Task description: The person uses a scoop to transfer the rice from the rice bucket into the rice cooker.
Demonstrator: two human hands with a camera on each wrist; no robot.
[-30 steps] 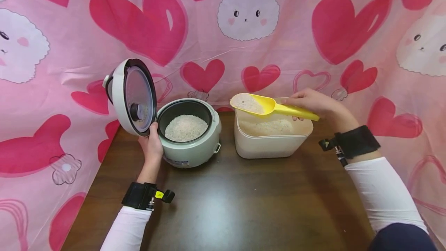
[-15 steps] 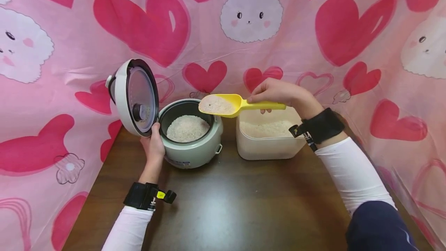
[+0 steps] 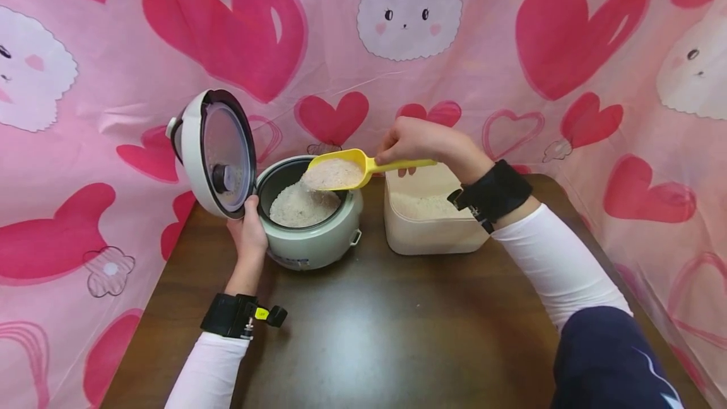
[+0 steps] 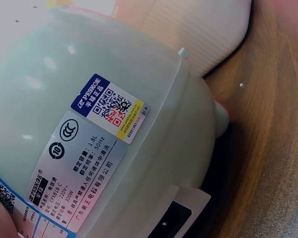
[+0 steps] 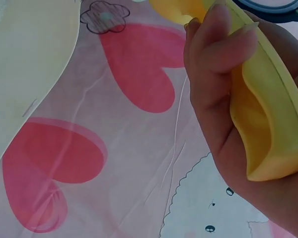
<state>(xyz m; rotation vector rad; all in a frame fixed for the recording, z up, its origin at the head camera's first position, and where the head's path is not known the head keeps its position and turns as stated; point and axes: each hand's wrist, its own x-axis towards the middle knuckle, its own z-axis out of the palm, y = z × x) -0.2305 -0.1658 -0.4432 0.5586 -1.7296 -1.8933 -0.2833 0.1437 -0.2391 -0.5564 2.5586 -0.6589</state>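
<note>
My right hand point(image 3: 413, 141) grips the handle of a yellow scoop point(image 3: 371, 166) filled with rice, its bowl tilted over the rice cooker point(image 3: 318, 246). Rice point(image 3: 303, 206) spills off the scoop's lip onto the white heap in the dark inner pot. The right wrist view shows curled fingers around the hollow yellow handle point(image 5: 278, 114). At the cooker's left side, my left hand point(image 3: 248, 232) holds the lower edge of the raised lid point(image 3: 195, 156), thumb at the rim and other fingers hidden behind. The left wrist view shows the cooker's labelled side point(image 4: 154, 134) close up.
A cream-coloured rice bin point(image 3: 434, 237), open at the top and part full of rice, stands right of the cooker. Both rest on a dark wooden table point(image 3: 363, 333). A pink cloth point(image 3: 341, 68) with hearts and rabbits hangs behind and at the sides.
My right hand has carried the loaded scoop left from above the bin to over the cooker and tipped it, and rice now pours into the pot. My left hand stays at the lid.
</note>
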